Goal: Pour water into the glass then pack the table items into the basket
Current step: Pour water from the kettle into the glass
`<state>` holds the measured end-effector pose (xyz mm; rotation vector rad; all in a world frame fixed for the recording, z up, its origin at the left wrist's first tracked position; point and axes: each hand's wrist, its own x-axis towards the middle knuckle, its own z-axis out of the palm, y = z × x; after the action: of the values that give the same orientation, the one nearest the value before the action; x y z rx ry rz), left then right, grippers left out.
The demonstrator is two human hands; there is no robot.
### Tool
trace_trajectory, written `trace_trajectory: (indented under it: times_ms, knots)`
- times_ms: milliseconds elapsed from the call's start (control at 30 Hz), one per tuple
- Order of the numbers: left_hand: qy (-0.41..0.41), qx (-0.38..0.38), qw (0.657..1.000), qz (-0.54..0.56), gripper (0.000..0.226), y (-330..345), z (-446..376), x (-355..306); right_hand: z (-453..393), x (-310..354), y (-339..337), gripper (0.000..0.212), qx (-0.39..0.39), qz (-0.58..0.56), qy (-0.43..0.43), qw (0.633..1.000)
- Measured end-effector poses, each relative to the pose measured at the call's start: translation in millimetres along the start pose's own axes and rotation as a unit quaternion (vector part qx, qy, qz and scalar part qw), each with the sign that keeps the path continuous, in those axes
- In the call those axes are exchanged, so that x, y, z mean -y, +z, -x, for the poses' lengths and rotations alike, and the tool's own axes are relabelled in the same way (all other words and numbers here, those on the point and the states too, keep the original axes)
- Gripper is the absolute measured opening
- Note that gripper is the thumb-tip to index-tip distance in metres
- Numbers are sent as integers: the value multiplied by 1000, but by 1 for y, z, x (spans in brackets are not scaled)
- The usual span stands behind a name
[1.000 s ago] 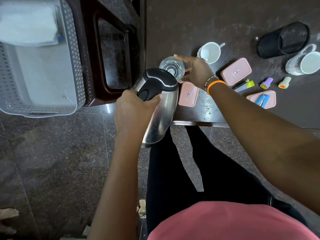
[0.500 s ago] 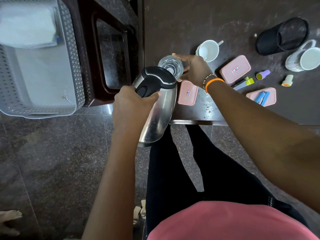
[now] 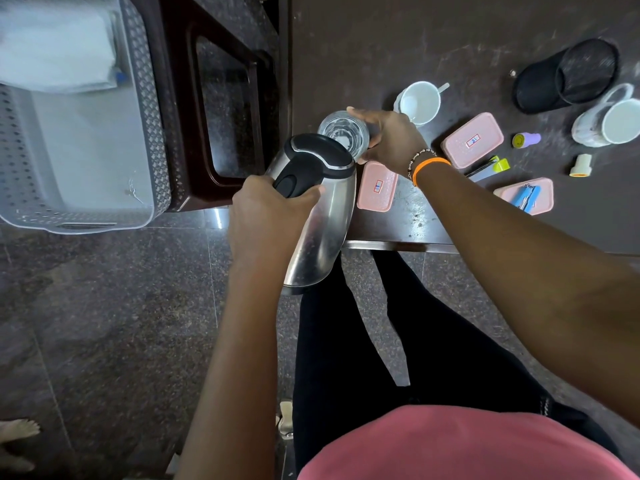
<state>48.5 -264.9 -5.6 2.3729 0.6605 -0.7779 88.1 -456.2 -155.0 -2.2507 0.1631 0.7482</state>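
My left hand [image 3: 266,216] grips the black handle of a steel kettle [image 3: 320,223], tilted with its black lid end against the rim of a clear glass [image 3: 341,133]. My right hand [image 3: 391,138] holds the glass from its right side near the dark table's [image 3: 398,46] left edge. Water shows inside the glass. A grey perforated basket [image 3: 152,109] with a white cloth in it stands at far left. Three pink boxes [image 3: 472,140] [image 3: 377,185] [image 3: 526,195] lie on the table.
A white cup [image 3: 420,102], a second mug [image 3: 620,121], a black mesh holder [image 3: 568,74] on its side, two small stamps [image 3: 526,139] [image 3: 581,165] and a blue stapler [image 3: 526,199] lie on the table. A dark brown stool [image 3: 180,109] stands between basket and table. Someone's bare foot [image 3: 17,429] is at lower left.
The kettle stays tilted at the glass with both hands holding as before. The yellow-based stamp has shifted away from the purple one, toward the near edge.
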Motion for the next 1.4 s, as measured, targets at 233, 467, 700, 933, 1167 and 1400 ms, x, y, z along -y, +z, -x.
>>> trace_trajectory:
  times_ms: [233, 467, 700, 933, 1167, 1400]
  knots:
    - [-4, 0, 1000, -5, 42, 0, 0, -4, -1, -1, 1, 76, 1, 7, 3, 1000]
    - [-5, 0, 1000, -12, 46, 0, -1, -6, -1, -2, 2, 76, -5, -1, 2, 1000]
    - [-4, -1, 1000, -7, 45, -1, -3, -7, -1, -3, 2, 77, -5, -6, -7, 1000]
    - [0, 1, 1000, -3, 40, -2, -3, -6, -2, -3, 1, 81, 3, -19, 4, 1000]
    - [1, 6, 1000, -19, 42, -2, -5, -7, -3, -4, 1, 81, 5, -19, 11, 1000]
    - [-7, 5, 1000, -20, 47, -2, -6, -8, -5, -7, 1, 82, 10, 6, 1, 1000]
